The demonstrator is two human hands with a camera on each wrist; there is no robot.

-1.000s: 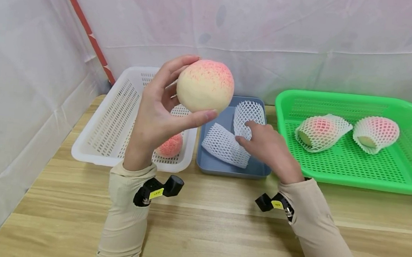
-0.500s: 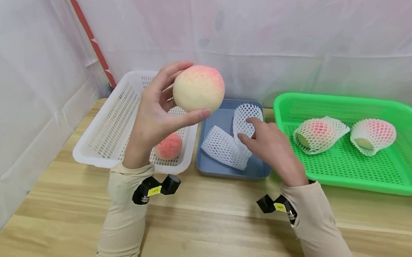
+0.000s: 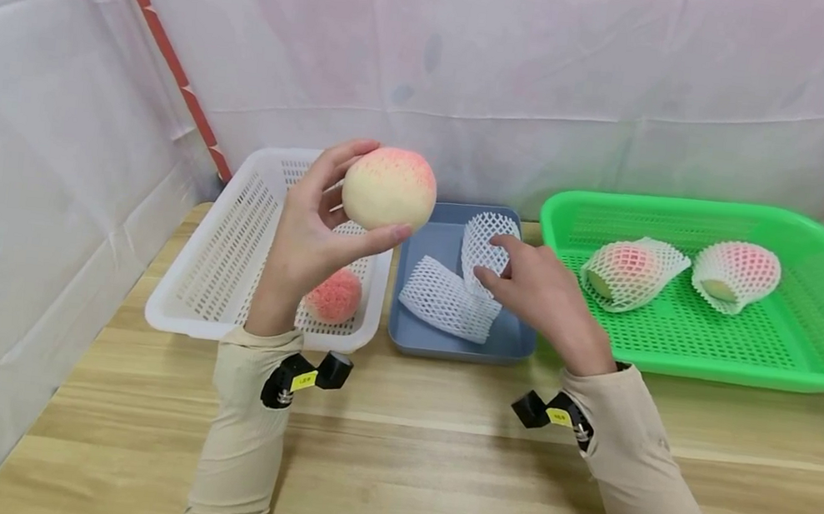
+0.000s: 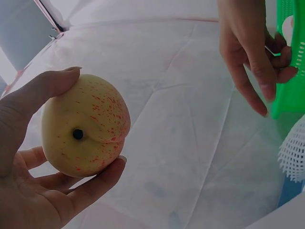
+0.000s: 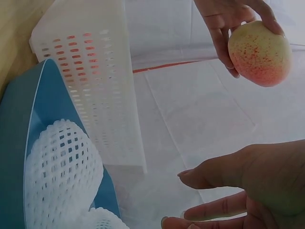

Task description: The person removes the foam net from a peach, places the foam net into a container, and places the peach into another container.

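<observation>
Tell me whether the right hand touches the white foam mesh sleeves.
Apart: the right wrist view shows a gap between the right hand and the white foam mesh sleeves.

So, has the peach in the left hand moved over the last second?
Yes. In the head view, the peach has shifted to the person's left relative to the blue tray, and overlaps less of it now.

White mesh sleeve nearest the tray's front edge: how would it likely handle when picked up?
The sleeve is probably light, given its open lattice. It likely flexes: similar mesh in the green basket hugs a rounded fruit.
</observation>
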